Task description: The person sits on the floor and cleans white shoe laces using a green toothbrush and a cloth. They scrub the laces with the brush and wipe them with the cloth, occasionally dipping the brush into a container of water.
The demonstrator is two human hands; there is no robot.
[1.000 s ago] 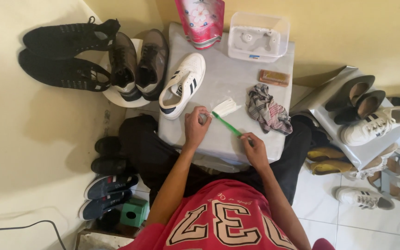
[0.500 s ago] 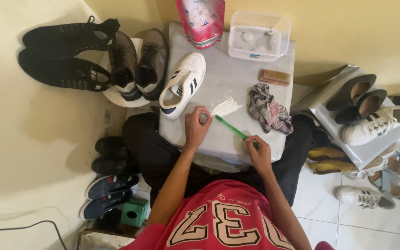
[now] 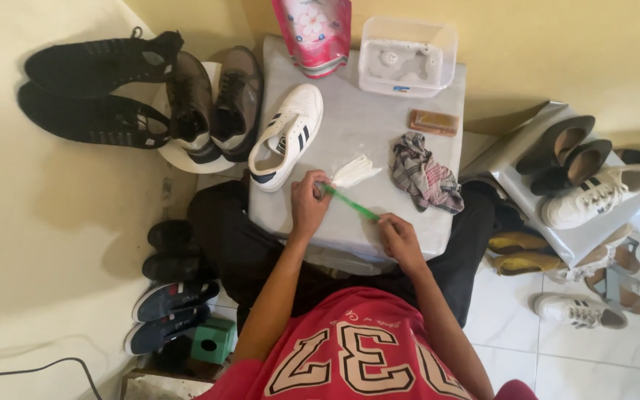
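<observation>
A green toothbrush (image 3: pixel 351 204) lies slanted between my hands over a small grey table (image 3: pixel 368 126). My left hand (image 3: pixel 309 201) pinches its head end, next to a crumpled white tissue (image 3: pixel 355 170). My right hand (image 3: pixel 399 238) grips the handle end near the table's front edge. A white sneaker with dark stripes (image 3: pixel 287 136) lies on the table just left of my left hand. A checked grey cloth (image 3: pixel 424 172) is bunched to the right.
At the table's back stand a pink pouch (image 3: pixel 314 31) and a clear plastic tub (image 3: pixel 407 55); a brown block (image 3: pixel 433 122) lies near them. Black and grey shoes (image 3: pixel 150 96) sit at the left, more pairs on a rack (image 3: pixel 579 185) and the tiled floor at the right.
Both hands have shifted slightly with the toothbrush. The white tissue now sits right beside my left hand's fingers at the brush head.
</observation>
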